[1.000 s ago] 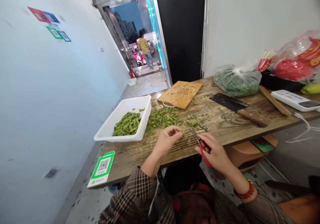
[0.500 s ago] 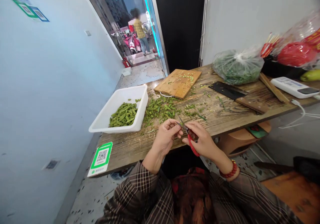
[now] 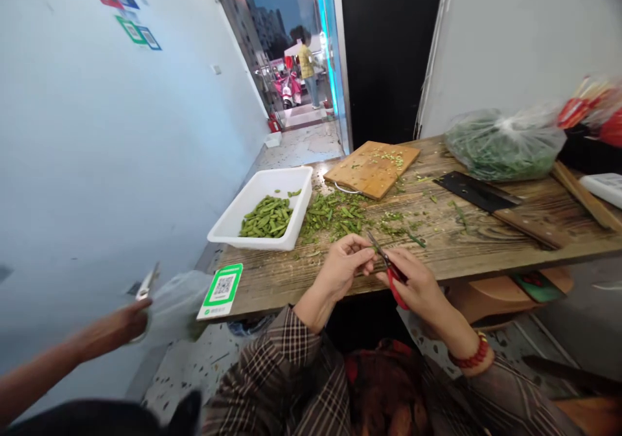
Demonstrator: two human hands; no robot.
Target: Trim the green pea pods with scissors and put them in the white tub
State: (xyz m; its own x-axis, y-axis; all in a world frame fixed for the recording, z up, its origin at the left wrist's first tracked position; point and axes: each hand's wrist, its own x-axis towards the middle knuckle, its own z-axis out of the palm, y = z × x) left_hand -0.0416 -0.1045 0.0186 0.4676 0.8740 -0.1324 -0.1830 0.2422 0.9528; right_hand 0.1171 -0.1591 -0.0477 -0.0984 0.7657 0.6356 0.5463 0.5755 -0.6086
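My right hand (image 3: 418, 280) grips red-handled scissors (image 3: 398, 288), their dark blades pointing up and left, slightly apart. Close beside the blades, my left hand (image 3: 345, 264) pinches a small green pod, mostly hidden by the fingertips. Both hands are at the near edge of the wooden table. Just beyond them lies a loose heap of green pods and trimmings (image 3: 335, 216). To the left stands a white plastic tub (image 3: 300, 219) with green pods (image 3: 267, 218) in it.
A cutting board (image 3: 364, 175), a cleaver (image 3: 479, 193) and a bag of greens (image 3: 505, 148) lie further back. At left, a co-worker's hand (image 3: 131, 319) holds scissors (image 3: 147, 287) by a plastic bag (image 3: 179, 297). A QR card (image 3: 223, 287) marks the table's left end.
The view has swung left, shifting everything rightward in it. A co-worker's arm with scissors and a plastic bag has come in at the left. My hands stay together at the scissors.
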